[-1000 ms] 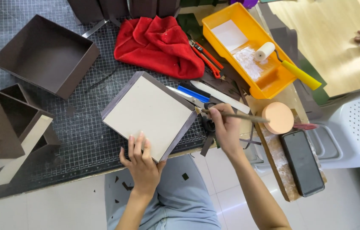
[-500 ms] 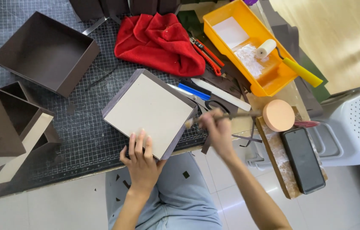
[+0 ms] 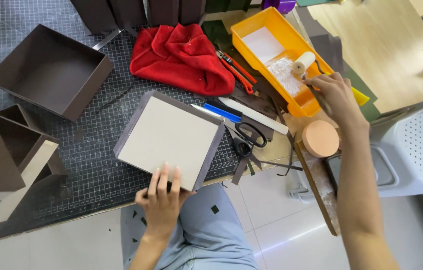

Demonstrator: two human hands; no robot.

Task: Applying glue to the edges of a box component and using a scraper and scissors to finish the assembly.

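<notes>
A square box (image 3: pixel 169 135) with a grey board face and dark brown sides lies on the gridded cutting mat (image 3: pixel 96 165). My left hand (image 3: pixel 161 200) grips its near corner, fingers flat on the grey face. My right hand (image 3: pixel 336 92) reaches to the right over the yellow tray (image 3: pixel 266 20). It is closed on the handle of a small white paint roller (image 3: pixel 303 62), whose roll rests in the tray on white glue.
A red cloth (image 3: pixel 181 57), a red utility knife (image 3: pixel 236 70), scissors (image 3: pixel 246 137) and a round peach disc (image 3: pixel 320 138) lie between the box and the tray. An open brown box (image 3: pixel 46 70) sits far left. A white stool (image 3: pixel 416 145) stands to the right.
My right hand has left the spot by the scissors and moved up and right to the yellow tray, closing on the roller handle. My left hand has stayed on the box.
</notes>
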